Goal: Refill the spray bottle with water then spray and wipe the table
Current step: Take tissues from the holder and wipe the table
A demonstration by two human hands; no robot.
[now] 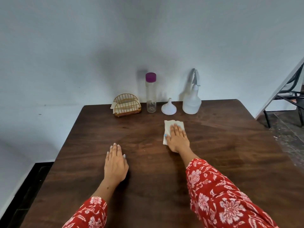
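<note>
A dark wooden table (230, 162) fills the lower view. My right hand (178, 139) lies flat with straight fingers on a white folded paper napkin (169, 125), pressing it to the tabletop right of centre. My left hand (116, 162) rests flat on the bare wood, palm down, holding nothing. At the back edge stands the translucent white spray bottle (191, 102) with its grey trigger head on. Left of it sits a white funnel (169, 107), mouth down, and a tall clear water bottle (151, 94) with a purple cap, nearly empty.
A gold wire napkin holder (126, 106) with white napkins stands at the back left of the row. The pale wall rises right behind the table. A black metal chair frame (291, 96) and a slanted white board stand off the right side.
</note>
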